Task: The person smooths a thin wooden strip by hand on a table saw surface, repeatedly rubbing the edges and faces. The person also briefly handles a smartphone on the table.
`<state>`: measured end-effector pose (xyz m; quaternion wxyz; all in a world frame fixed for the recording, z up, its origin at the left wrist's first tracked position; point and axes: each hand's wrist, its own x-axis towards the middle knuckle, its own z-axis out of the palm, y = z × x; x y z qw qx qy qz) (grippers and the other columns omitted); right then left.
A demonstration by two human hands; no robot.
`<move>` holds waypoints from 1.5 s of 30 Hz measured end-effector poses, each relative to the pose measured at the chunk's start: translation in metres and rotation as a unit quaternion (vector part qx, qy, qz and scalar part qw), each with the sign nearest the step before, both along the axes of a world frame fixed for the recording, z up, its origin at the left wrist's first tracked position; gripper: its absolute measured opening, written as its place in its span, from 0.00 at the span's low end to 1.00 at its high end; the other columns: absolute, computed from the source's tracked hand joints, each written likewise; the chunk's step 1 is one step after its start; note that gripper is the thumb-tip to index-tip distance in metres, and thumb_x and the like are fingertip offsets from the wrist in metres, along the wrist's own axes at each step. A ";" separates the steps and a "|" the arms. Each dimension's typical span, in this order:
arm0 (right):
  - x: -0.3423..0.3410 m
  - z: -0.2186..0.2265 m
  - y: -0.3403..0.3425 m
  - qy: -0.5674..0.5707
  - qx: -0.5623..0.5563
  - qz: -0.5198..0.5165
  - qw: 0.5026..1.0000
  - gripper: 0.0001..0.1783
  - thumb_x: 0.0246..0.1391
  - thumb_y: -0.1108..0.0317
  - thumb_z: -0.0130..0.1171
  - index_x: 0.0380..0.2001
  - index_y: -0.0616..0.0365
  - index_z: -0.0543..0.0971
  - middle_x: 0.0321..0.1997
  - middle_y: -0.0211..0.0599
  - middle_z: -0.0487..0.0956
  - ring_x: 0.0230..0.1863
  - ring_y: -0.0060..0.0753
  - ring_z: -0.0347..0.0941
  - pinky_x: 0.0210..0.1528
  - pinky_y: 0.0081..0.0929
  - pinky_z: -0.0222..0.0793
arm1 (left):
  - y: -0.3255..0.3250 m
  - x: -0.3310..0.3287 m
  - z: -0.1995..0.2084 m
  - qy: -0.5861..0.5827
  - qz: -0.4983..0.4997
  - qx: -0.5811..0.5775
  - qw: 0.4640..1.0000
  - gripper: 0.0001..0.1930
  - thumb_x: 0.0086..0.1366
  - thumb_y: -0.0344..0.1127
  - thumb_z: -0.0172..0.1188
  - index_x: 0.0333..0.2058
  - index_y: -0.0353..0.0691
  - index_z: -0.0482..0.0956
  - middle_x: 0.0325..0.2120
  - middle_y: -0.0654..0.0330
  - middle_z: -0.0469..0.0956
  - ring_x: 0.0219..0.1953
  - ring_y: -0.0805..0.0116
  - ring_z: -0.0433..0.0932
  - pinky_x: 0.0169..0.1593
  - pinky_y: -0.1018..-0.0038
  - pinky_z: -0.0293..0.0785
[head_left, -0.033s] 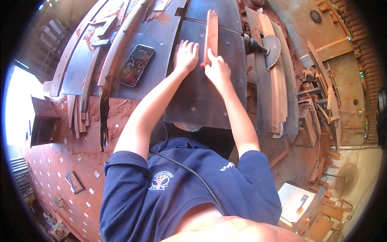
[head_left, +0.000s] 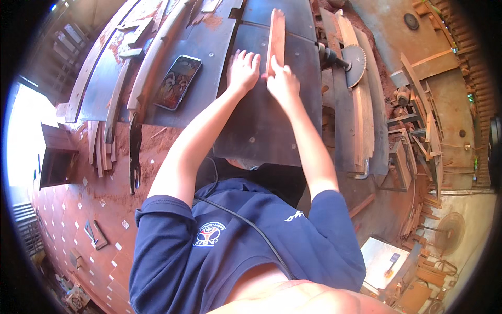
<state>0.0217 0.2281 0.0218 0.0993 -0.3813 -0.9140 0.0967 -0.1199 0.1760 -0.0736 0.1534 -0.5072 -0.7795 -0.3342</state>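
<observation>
A long reddish wooden strip (head_left: 277,37) lies on the dark metal machine table (head_left: 246,118), running away from me. My right hand (head_left: 284,83) is closed around its near end, with the index finger stretched along the top. To the left of the strip, my left hand (head_left: 243,72) rests on the left edge of the table. Its fingers are extended forward, and it holds nothing. A gap separates the left hand from the strip.
To the right, a toothed circular saw blade (head_left: 355,66) sits on a shaft beside wooden boards (head_left: 361,118). A phone (head_left: 178,82) lies on the left metal surface near a long wooden beam (head_left: 149,68). Wood offcuts (head_left: 431,125) pile up at far right.
The strip and my right hand have slid slightly farther away from me. My left hand rests in nearly the same place.
</observation>
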 end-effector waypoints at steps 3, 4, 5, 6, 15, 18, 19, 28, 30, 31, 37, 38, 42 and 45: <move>-0.057 0.002 0.028 0.003 0.017 -0.016 1.000 0.35 0.55 0.50 0.63 0.64 0.44 0.66 0.49 0.56 0.78 0.48 0.58 0.80 0.46 0.51 0.77 | -0.004 -0.019 0.003 0.013 0.011 0.031 0.999 0.22 0.73 0.48 0.44 0.52 0.38 0.76 0.55 0.46 0.74 0.61 0.40 0.67 0.65 0.49 0.59; -0.071 0.005 0.034 -0.002 0.016 -0.032 0.999 0.33 0.54 0.50 0.62 0.62 0.45 0.68 0.49 0.55 0.78 0.48 0.57 0.80 0.46 0.51 0.78 | -0.003 -0.019 0.012 -0.055 0.041 0.123 0.990 0.19 0.72 0.43 0.47 0.48 0.32 0.76 0.48 0.45 0.77 0.55 0.42 0.71 0.62 0.55 0.65; -0.081 0.007 0.038 -0.006 0.014 -0.049 0.999 0.32 0.53 0.50 0.62 0.59 0.46 0.69 0.49 0.55 0.78 0.48 0.57 0.80 0.46 0.51 0.78 | -0.006 -0.016 0.019 -0.140 0.041 0.115 0.983 0.22 0.72 0.46 0.48 0.49 0.31 0.75 0.51 0.43 0.76 0.57 0.41 0.70 0.63 0.56 0.64; -0.092 0.008 0.047 -0.012 0.003 -0.069 0.998 0.29 0.52 0.51 0.59 0.56 0.46 0.70 0.49 0.56 0.79 0.49 0.56 0.80 0.47 0.51 0.78 | -0.005 -0.017 0.021 -0.139 0.048 0.119 0.982 0.24 0.72 0.48 0.48 0.51 0.31 0.74 0.52 0.42 0.75 0.58 0.41 0.70 0.64 0.56 0.64; -0.066 -0.012 0.054 0.030 0.077 -0.048 0.995 0.32 0.51 0.53 0.57 0.60 0.47 0.73 0.41 0.56 0.81 0.41 0.57 0.82 0.41 0.48 0.80 | -0.011 -0.003 0.043 -0.268 0.040 0.108 0.957 0.34 0.72 0.56 0.43 0.63 0.31 0.64 0.61 0.41 0.68 0.64 0.46 0.65 0.69 0.57 0.56; -0.025 -0.018 0.014 0.084 0.111 -0.020 0.990 0.31 0.51 0.54 0.58 0.60 0.46 0.74 0.38 0.55 0.80 0.38 0.56 0.82 0.40 0.48 0.80 | -0.014 -0.006 0.041 -0.306 0.034 0.142 0.941 0.35 0.72 0.57 0.43 0.64 0.31 0.63 0.62 0.41 0.67 0.65 0.45 0.65 0.69 0.58 0.56; -0.007 -0.016 -0.006 0.099 0.116 -0.013 0.988 0.31 0.51 0.55 0.59 0.60 0.46 0.75 0.37 0.54 0.80 0.37 0.56 0.82 0.40 0.48 0.80 | -0.016 -0.006 0.040 -0.299 0.040 0.131 0.944 0.34 0.72 0.56 0.43 0.64 0.31 0.63 0.61 0.41 0.68 0.65 0.45 0.65 0.69 0.58 0.56; 0.167 0.025 -0.157 0.051 0.040 0.007 0.998 0.33 0.53 0.58 0.65 0.63 0.45 0.72 0.33 0.47 0.74 0.28 0.50 0.80 0.31 0.41 0.78 | 0.002 -0.004 0.038 -0.218 0.076 -0.004 0.973 0.34 0.73 0.57 0.40 0.65 0.34 0.60 0.65 0.46 0.63 0.70 0.52 0.57 0.71 0.55 0.47; 0.193 0.032 -0.179 0.034 0.008 0.007 0.999 0.36 0.53 0.55 0.67 0.65 0.45 0.70 0.34 0.46 0.72 0.28 0.50 0.79 0.30 0.41 0.77 | 0.018 -0.005 0.044 -0.235 0.107 -0.042 0.965 0.36 0.72 0.59 0.40 0.66 0.34 0.59 0.68 0.46 0.58 0.73 0.55 0.50 0.73 0.53 0.38; 0.202 0.034 -0.186 0.019 -0.014 0.006 1.000 0.37 0.52 0.53 0.68 0.65 0.45 0.70 0.34 0.45 0.72 0.27 0.50 0.79 0.29 0.41 0.77 | 0.025 -0.008 0.044 -0.248 0.127 -0.058 0.959 0.38 0.71 0.60 0.40 0.67 0.35 0.58 0.70 0.46 0.56 0.74 0.56 0.47 0.74 0.51 0.33; 0.201 0.027 -0.203 0.005 -0.018 -0.044 0.999 0.40 0.49 0.50 0.69 0.66 0.44 0.69 0.34 0.43 0.70 0.27 0.49 0.79 0.28 0.40 0.75 | 0.048 -0.015 0.052 -0.358 0.139 -0.003 0.923 0.39 0.58 0.55 0.57 0.64 0.39 0.65 0.70 0.47 0.56 0.75 0.58 0.45 0.75 0.55 0.30; 0.197 0.025 -0.199 0.006 -0.015 -0.048 0.999 0.40 0.49 0.50 0.69 0.66 0.45 0.69 0.34 0.43 0.70 0.27 0.49 0.79 0.27 0.40 0.75 | 0.049 -0.018 0.051 -0.393 0.132 0.034 0.909 0.38 0.58 0.54 0.58 0.63 0.39 0.66 0.69 0.47 0.57 0.75 0.58 0.46 0.75 0.56 0.31; 0.161 0.014 -0.164 0.017 0.007 -0.020 1.000 0.39 0.52 0.51 0.67 0.66 0.47 0.68 0.35 0.46 0.72 0.28 0.51 0.80 0.29 0.42 0.76 | 0.057 -0.035 0.033 -0.483 0.120 0.156 0.853 0.27 0.58 0.50 0.59 0.54 0.43 0.75 0.62 0.51 0.69 0.73 0.60 0.49 0.74 0.60 0.33; 0.119 0.012 -0.114 0.018 0.010 -0.015 1.000 0.38 0.55 0.51 0.64 0.67 0.48 0.67 0.37 0.48 0.73 0.32 0.54 0.80 0.33 0.44 0.78 | 0.069 -0.050 0.036 -0.596 0.063 0.284 0.748 0.20 0.59 0.48 0.58 0.47 0.45 0.79 0.55 0.53 0.75 0.71 0.61 0.55 0.72 0.57 0.35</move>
